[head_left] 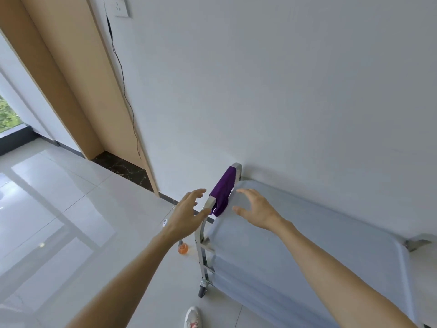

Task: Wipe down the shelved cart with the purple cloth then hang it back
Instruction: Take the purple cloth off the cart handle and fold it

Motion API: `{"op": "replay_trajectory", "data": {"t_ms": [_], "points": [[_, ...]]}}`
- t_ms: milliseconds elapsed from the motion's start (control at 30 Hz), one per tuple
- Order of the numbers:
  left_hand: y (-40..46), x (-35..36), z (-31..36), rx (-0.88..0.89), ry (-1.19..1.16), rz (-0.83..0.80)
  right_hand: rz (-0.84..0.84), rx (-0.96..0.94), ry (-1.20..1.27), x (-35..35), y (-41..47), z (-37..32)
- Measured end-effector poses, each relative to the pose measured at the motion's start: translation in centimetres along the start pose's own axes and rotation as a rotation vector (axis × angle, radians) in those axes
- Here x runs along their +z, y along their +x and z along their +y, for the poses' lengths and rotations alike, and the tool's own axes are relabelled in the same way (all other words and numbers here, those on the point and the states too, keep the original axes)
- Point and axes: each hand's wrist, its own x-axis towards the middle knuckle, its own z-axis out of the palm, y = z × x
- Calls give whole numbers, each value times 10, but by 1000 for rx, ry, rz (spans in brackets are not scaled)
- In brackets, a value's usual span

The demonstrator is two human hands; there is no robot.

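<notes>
Head view showed both hands reaching toward the purple cloth (222,194), which hung draped over the metal handle (205,217) at the end of the cart (295,245). The left hand (186,215) was spread, fingers apart, its thumb near the handle just below the cloth; it held nothing. The right hand (256,209) was also spread and empty, hovering over the cart's top shelf just beside the cloth on its other side. Neither hand appeared to touch the cloth.

The risks looked modest. The cloth sat bunched on a sloping rail, so a one-sided tug could slide it off toward the floor (71,209) beyond the left hand. The cart stood on a wheel (203,290), visible below the left forearm; leaning on the shelf while pulling might roll it along the wall (283,91). A small orange object (183,249) lay on the floor under the left wrist, where a dropped cloth or a shifting cart could strike it.
</notes>
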Motion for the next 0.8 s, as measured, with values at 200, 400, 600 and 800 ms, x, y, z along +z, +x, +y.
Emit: {"op": "replay_trajectory", "data": {"t_ms": [200,400,600,800], "points": [[73,1,-37,-11,-57,-147,81,138,61,7,59,-1],[120,15,-57,-101,-88,-249,91,296,94,7,97,16],[137,36,-65,-199,-106,-260,82,397,194,-1,137,34],[145,54,-62,-299,-89,-271,-7,315,219,-7,185,35]]}}
